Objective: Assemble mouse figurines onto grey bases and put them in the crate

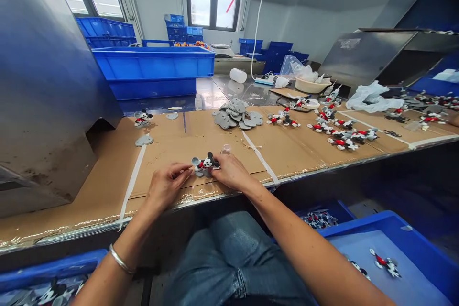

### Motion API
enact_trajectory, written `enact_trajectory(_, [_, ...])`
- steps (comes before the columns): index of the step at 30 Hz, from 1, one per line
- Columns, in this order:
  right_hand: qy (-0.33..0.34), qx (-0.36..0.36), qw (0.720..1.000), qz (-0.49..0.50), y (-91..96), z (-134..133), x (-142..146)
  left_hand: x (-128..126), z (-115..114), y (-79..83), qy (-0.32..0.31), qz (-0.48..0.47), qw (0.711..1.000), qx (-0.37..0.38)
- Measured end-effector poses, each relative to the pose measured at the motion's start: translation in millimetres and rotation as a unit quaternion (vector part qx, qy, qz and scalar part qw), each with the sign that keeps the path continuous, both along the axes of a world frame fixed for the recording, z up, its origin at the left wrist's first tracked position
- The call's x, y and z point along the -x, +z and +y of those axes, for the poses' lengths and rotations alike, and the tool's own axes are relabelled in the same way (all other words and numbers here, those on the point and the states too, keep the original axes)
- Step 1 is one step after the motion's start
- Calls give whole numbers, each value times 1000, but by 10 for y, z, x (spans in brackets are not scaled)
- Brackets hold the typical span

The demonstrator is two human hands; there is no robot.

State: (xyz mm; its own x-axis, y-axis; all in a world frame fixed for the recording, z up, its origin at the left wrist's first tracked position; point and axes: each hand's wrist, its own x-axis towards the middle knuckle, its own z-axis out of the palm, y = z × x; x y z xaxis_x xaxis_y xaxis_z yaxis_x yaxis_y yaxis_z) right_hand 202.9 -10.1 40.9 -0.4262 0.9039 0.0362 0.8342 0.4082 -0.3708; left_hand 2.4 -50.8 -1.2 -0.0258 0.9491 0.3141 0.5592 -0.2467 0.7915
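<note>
1. Jeans (233,253) sit nearest, below the table edge (201,198).
2. Left hand (165,185) pinches the mouse toy (207,163), fingers curled.
3. Right hand (231,171) grips it too, near the edge.
4. Bare cardboard (168,141) lies beyond.

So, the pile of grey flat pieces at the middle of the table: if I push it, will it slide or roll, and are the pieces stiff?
The grey flat pieces would probably slide and spread, not roll, since they look thin and lie loosely overlapped. On the cardboard sheet they may drag a little rather than skid. They look light for their size; stiffness cannot be judged from this view, though they may bend slightly.
</note>
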Motion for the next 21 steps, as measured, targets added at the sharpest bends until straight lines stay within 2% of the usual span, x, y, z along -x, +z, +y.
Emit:
enact_trajectory(7, [2, -7, 1000, 3, 5, 1, -2, -109, 156, 35, -40, 23, 999, 13])
enact_trajectory(16, [3, 12, 999, 38, -15, 45, -6, -62, 253, 27, -95, 51, 993, 47])
enact_trajectory(21, [9, 38, 995, 94, -28, -57, -137, -59, 257, 31, -76, 66, 994, 37])
